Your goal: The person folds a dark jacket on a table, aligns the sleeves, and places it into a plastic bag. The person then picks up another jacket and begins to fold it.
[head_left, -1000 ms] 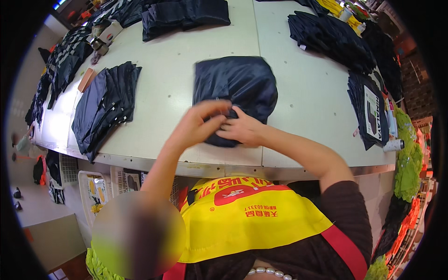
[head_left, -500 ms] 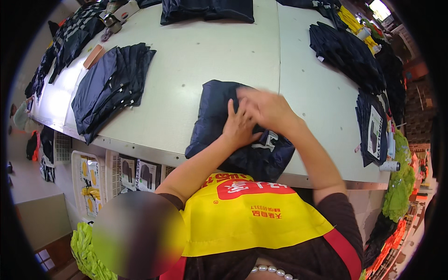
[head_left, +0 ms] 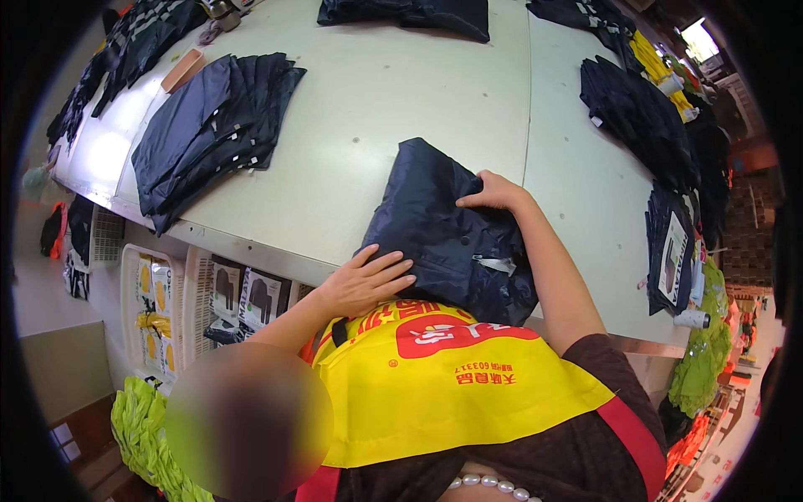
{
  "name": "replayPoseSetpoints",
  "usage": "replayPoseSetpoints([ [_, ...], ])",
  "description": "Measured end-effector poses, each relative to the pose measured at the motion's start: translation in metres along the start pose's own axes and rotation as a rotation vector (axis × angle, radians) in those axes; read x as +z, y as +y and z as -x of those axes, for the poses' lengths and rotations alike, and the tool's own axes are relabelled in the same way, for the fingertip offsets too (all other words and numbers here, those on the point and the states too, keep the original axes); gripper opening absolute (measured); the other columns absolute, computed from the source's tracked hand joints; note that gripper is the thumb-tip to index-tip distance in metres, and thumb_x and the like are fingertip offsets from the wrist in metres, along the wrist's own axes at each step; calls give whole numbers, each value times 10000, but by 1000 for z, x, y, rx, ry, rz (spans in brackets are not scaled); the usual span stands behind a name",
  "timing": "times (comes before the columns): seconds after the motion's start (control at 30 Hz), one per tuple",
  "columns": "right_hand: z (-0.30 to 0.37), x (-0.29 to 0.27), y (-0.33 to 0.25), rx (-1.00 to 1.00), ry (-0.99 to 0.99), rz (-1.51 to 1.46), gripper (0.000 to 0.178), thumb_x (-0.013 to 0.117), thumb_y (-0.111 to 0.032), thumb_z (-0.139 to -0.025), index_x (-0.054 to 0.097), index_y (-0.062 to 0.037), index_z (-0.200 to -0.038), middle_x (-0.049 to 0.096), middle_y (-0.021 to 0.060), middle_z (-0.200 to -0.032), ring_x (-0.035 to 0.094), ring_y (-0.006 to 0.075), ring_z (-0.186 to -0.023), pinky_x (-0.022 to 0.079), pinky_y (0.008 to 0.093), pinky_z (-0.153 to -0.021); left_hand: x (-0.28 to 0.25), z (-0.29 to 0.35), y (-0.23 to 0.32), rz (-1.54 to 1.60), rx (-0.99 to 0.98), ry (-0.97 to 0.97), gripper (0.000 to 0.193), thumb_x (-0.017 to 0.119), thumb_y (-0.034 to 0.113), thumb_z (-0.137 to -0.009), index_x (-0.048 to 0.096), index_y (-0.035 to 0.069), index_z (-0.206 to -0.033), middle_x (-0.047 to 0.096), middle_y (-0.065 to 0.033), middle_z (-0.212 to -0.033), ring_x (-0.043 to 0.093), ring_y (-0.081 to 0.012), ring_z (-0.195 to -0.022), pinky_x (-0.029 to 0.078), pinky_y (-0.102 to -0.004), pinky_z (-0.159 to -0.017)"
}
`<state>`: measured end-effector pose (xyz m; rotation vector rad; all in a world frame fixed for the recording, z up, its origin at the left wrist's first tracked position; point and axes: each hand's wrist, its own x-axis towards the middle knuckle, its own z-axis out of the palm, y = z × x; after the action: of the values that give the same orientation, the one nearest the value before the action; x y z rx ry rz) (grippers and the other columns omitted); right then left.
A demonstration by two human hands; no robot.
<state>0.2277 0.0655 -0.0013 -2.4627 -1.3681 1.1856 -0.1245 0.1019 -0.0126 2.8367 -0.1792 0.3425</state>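
Observation:
A folded, shiny navy garment lies on the table in front of me, with a dark round snap and a white label on its near right part. Flat and with fingers spread, my left hand rests along its near left edge. My right hand is at the far right edge, thumb laid over the top of the fabric and the index finger by the rim. The other fingers of that hand are mostly hidden; it appears to grip the edge.
Stacks of folded navy garments lie at left, far middle and right. A packaged garment pile and thread spool sit at the right edge. White baskets hold packages below the left edge.
My hands were together on top of the garment; now they are apart, left at the near left edge, right at the far right edge. The garment's near part lies flatter and its angle has shifted.

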Motion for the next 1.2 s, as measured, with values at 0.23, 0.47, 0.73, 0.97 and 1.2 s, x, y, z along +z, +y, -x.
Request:
replayPoseSetpoints([
  [0.23,-8,5,-9,-65,-105,-19,569,775,-445,-630,683,9,-961,684,135,-863,643,232,-792,494,321,-751,41,-26,8,-358,-44,261,483,444,257,-882,393,224,-1362,416,-66,-1373,360,-234,-1285,161,-528,-1068],
  [0.47,18,7,-1,-202,-51,104,508,575,-463,-813,648,-3,-1018,647,244,-977,622,366,-942,478,393,-825,15,-64,6,-318,80,160,414,550,220,-794,538,84,-1184,563,-93,-1166,493,-194,-974,362,-302,-849],
  [0.73,114,26,-91,-202,7,556,1049,677,-736,-535,503,133,-1096,600,269,-1060,572,362,-1036,332,480,-984,44,-122,-50,98,-221,-217,117,607,166,-681,665,66,-664,648,-155,-699,651,-314,-683,517,-410,-604],
  [0.97,108,51,-75,-81,258,544,668,816,-423,-543,559,6,-985,606,151,-947,572,286,-944,350,418,-925,6,-142,-39,336,-231,-340,182,570,185,-720,689,61,-777,665,-153,-785,647,-321,-764,508,-423,-696],
  [1.2,91,19,5,159,290,-31,882,848,-204,-518,379,33,-1227,583,251,-1124,567,382,-1060,442,401,-930,-82,-83,-183,347,-846,532,196,599,198,-827,663,148,-1006,657,-112,-894,627,-265,-791,499,-374,-703],
])
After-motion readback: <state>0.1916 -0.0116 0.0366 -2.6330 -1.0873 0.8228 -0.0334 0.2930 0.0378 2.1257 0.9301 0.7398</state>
